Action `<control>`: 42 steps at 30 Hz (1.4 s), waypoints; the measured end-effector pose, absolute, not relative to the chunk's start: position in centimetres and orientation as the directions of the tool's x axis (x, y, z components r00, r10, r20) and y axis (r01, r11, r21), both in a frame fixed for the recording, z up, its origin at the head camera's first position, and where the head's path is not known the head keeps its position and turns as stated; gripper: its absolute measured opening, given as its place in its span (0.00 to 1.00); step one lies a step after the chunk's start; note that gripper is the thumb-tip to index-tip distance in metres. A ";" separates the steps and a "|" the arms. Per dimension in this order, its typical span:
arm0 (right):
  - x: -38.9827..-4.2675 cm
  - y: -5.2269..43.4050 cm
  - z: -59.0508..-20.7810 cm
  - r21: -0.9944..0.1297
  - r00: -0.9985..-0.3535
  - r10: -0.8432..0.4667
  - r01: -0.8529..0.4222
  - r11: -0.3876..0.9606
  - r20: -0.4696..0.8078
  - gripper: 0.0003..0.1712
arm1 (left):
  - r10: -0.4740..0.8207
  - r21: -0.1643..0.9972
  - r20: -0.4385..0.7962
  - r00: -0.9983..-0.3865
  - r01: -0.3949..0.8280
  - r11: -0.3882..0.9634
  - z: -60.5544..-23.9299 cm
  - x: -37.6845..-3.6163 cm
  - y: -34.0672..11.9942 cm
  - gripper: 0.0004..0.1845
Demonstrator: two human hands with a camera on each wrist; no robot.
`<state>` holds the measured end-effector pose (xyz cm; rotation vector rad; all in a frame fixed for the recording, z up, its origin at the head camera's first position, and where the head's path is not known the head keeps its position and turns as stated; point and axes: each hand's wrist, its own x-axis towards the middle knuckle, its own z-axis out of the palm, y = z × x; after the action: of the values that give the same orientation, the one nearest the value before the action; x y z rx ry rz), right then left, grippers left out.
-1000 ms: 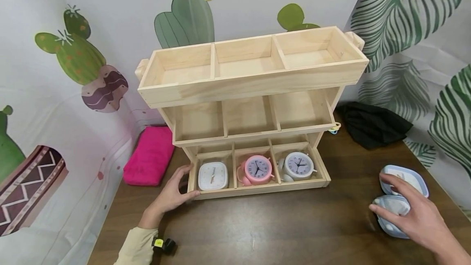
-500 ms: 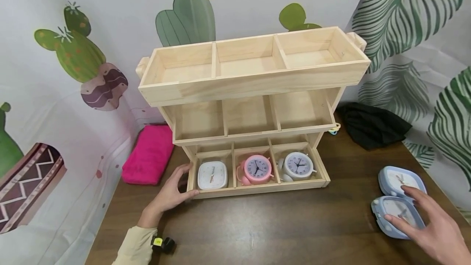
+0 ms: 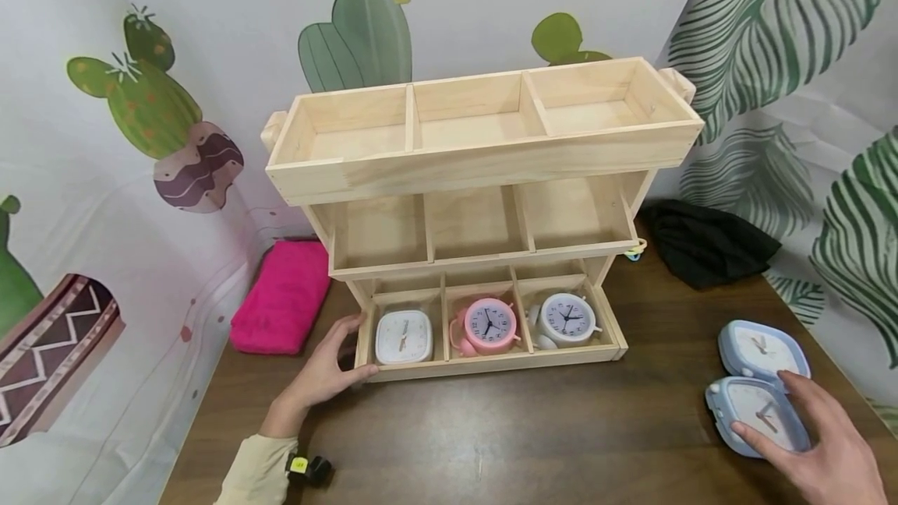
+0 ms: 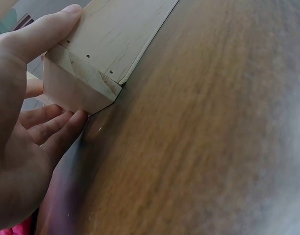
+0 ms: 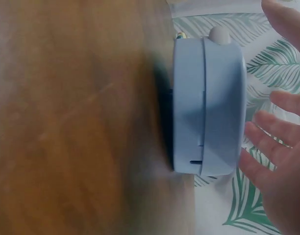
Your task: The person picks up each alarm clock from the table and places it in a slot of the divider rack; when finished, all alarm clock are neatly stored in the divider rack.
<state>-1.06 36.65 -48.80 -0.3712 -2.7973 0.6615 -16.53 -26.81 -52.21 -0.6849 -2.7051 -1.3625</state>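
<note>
A three-tier wooden rack (image 3: 484,162) stands on a dark wooden table (image 3: 533,435). Its bottom tier holds a white square clock (image 3: 403,336), a pink round clock (image 3: 489,323) and a white round clock (image 3: 567,318). My left hand (image 3: 330,369) holds the rack's bottom left corner (image 4: 81,83), thumb along the front and fingers (image 4: 52,127) against the side. At the right, two light blue square clocks lie on the table, the near one (image 3: 758,411) in front of the far one (image 3: 765,349). My right hand (image 3: 821,450) hovers with spread fingers (image 5: 277,161) over the near clock (image 5: 209,107).
A pink folded cloth (image 3: 284,306) lies left of the rack by the wall. A black cloth (image 3: 708,236) lies at the back right. The rack's two upper tiers show nothing inside. Printed backdrops close in the left, back and right sides.
My right hand has drawn back toward the lower right, uncovering more of the near blue clock. The left hand stays on the rack's corner.
</note>
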 end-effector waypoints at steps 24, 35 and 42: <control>-1.5 38.0 -50.8 -0.456 -0.959 0.282 0.259 0.851 -0.019 0.65 | 0.363 0.749 0.235 -0.902 0.406 0.523 -52.3 -16.4 -26.8 0.47; -1.6 38.5 -51.1 -0.403 -0.966 0.233 0.259 0.877 -0.114 0.68 | 0.371 0.751 0.243 -0.897 0.416 0.514 -52.2 -16.5 -26.8 0.48; -1.6 38.6 -51.1 -0.372 -0.954 0.265 0.298 0.879 -0.138 0.68 | 0.360 0.746 0.238 -0.902 0.407 0.527 -52.4 -16.5 -26.7 0.48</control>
<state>-1.60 38.57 -51.14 -0.4694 -3.1256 0.6410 -16.45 -26.75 -52.36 -0.6778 -2.6966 -1.3410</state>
